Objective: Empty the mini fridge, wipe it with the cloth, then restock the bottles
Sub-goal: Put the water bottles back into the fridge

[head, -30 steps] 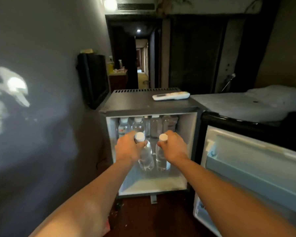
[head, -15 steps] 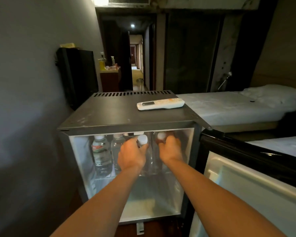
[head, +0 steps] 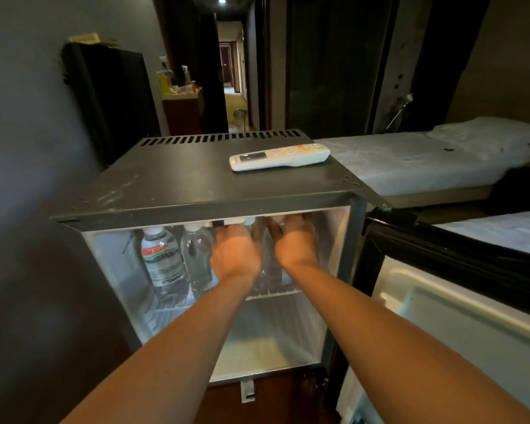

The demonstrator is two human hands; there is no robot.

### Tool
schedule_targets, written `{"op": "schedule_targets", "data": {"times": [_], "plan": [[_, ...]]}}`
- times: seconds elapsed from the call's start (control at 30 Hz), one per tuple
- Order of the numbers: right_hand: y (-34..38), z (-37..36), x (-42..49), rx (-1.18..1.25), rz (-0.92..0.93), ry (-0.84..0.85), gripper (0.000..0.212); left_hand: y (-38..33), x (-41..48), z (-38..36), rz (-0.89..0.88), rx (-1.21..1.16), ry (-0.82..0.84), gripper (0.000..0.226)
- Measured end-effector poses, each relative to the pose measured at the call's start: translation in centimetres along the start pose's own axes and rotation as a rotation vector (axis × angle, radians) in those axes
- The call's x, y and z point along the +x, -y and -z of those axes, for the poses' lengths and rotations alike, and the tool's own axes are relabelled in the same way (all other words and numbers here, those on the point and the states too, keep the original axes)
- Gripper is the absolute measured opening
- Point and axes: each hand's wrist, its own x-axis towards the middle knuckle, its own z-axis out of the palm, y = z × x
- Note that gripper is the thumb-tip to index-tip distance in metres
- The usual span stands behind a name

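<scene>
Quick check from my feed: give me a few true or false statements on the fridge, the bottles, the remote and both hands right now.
1. The remote lies on top of the fridge. True.
2. Both hands are outside the fridge. False: the left hand and right hand reach in at the shelf.
3. The labelled bottle stands on the shelf. True.
4. The door is closed. False: it is open to the right.
</scene>
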Motion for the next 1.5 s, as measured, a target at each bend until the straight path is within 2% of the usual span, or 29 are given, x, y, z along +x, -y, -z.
{"op": "schedule_targets", "data": {"times": [0.1, 0.2, 0.27, 0.33, 0.47, 0.73, 0.97, 1.2, 1.37, 1.5], "plan": [[0.8, 0.5, -0.4, 0.057, -0.13, 0.023, 0.053, 0.4, -0.5, 1.3, -0.06, 0.093, 0.118, 0.049], [1.6, 1.4, -1.5, 0.074, -0.205, 0.06, 0.069, 1.3, -1.5, 3.0, -0.073, 0.108, 0.298, 0.04], [2.0, 2.1, -2.8, 0.011, -0.24, 0.121, 0.064, 2.1, -2.4, 4.7, -0.066, 0.127, 0.401, 0.037], [2.5, 3.1, -4.4, -0.086, -0.261, 0.156, 0.056, 2.6, -3.5, 7.0, -0.068, 0.188, 0.429, 0.036], [4.7, 5.8, -7.5, -0.194, -0.228, 0.215, 0.044, 3.3, -5.7, 11.4, -0.13, 0.299, 0.415, 0.036], [8.0, 12.2, -13.7, -0.214, -0.033, 0.064, 0.02, 0.4, -9.9, 16.5, -0.309, 0.381, 0.29, 0.03], [6.5, 19.5, -17.4, -0.36, 0.059, 0.007, 0.023, -4.9, -14.7, 15.7, -0.388, 0.339, 0.236, 0.023], [2.2, 28.9, -18.7, -0.512, 0.024, -0.029, 0.037, -12.4, -18.8, 15.5, -0.491, 0.286, 0.201, 0.01], [-2.5, 33.2, -20.4, -0.754, -0.054, 0.108, 0.047, -16.3, -22.1, 13.3, -0.534, 0.314, 0.227, 0.021], [-3.6, 33.7, -21.2, -0.719, -0.063, 0.213, 0.046, -17.6, -24.0, 12.0, -0.507, 0.31, 0.229, 0.025]]}}
